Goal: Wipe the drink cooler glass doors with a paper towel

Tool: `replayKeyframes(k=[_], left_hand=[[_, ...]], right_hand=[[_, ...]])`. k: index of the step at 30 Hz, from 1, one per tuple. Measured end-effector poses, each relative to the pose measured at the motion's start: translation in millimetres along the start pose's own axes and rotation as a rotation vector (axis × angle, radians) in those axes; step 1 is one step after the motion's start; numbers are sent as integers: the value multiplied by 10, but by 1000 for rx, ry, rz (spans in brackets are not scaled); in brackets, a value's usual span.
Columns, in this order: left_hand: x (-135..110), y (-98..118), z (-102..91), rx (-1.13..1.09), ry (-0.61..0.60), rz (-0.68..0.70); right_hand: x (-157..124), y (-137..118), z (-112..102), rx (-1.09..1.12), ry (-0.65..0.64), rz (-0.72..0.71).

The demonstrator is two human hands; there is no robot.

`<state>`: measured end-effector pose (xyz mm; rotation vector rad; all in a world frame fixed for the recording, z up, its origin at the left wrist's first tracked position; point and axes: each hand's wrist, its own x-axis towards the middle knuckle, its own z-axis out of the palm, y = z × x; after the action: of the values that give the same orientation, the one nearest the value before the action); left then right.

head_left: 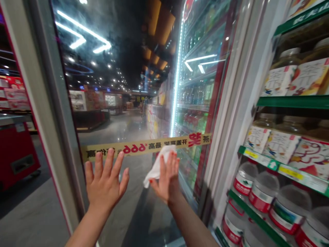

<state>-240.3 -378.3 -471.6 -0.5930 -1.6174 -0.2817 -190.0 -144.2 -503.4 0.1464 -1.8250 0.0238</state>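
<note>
Nearest the camera, two bare forearms rise from 6 o'clock. The left hand (pixel 104 181) is open at about 7 o'clock, its fingers (pixel 109 163) spread and upright against the glass door (pixel 133 202) of a drinks cooler. The right hand (pixel 166 176) is also open, flat at about 6 o'clock, pinning a crumpled white wipe (pixel 155 169) to the glass beneath its palm, with no fingers curled around it. Just above both hands, a tan price strip (pixel 146 147) crosses the pane, its print upside down, and the wipe touches its lower edge.

With no grip on it, the wipe could slip and fall if the palm's pressure eases. Pushing hard on the strip's edge could catch or peel it. If the door is unlatched, which cannot be told here, a firm push could swing it. That could jar the water bottles (pixel 259 192) on the green shelf (pixel 259 216) at 4 o'clock.
</note>
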Motion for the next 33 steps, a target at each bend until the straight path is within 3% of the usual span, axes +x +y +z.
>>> replayKeyframes(k=[2,4,5,8,10,12,15,17,19,22,25,27,28,30,32,33], left_hand=[[-10,-7,30,2,-1,3],[-40,-19,55,-3,1,4],[-59,-30,64,-6,0,-2],[-112,-79,75,-17,-24,-22],[-124,-102,77,-21,-42,-20],[-111,-97,76,-17,-35,-14],[-62,-54,80,-6,-11,-2],[-34,-28,83,-5,4,7],[-23,-14,79,-5,14,2],[-29,-18,62,-11,4,-7],[-29,-30,58,-23,14,12],[-18,-31,68,-22,25,14],[-10,-30,76,-20,29,13],[5,-33,96,-16,32,12],[9,-44,121,-16,35,15],[5,-53,134,-17,32,15]], right_hand=[[-67,368,-108,-20,134,260],[114,654,-185,-31,263,470],[255,698,-190,-33,304,503],[548,423,-67,-34,289,400],[438,139,49,-59,134,224],[129,44,79,-74,58,45],[-165,362,-50,-104,128,237],[-1,610,-128,-111,191,400],[353,638,-132,-112,210,455],[739,283,-46,-126,125,279],[632,46,5,-141,10,-176],[507,201,-50,-149,-28,-366],[515,344,-101,-161,-30,-351],[715,610,-204,-197,11,-113],[1041,683,-246,-199,72,188],[1174,628,-236,-188,83,215]])
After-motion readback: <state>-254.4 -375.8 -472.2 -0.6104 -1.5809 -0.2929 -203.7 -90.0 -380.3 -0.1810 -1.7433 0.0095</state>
